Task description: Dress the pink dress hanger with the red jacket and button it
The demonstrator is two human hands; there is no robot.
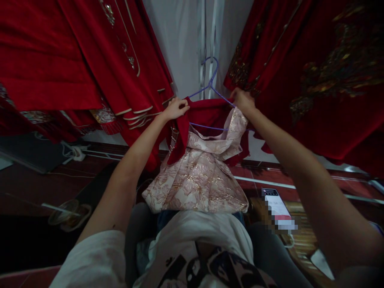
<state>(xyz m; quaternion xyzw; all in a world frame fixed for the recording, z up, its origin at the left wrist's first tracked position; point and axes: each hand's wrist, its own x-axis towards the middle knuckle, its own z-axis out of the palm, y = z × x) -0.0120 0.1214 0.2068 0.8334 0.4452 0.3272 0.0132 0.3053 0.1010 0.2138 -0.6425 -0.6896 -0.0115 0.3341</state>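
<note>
Dress (198,180) below a hanger (211,85), centre of frame.
Your left hand (177,108) pinches the red garment (180,140); the grip of your right hand (243,102), at the dress's raised shoulder (238,124), is unclear. The other shoulder seems not yet up.

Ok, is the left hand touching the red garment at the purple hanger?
Touching. The head view shows the left hand pinching the red garment at its upper edge.

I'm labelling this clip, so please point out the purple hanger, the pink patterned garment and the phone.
Purple hanger (211,84): head view, on its neck below the hook.
Pink patterned garment (199,182): head view, on its flared lower part.
Phone (278,205): head view, on its lit screen.
</note>
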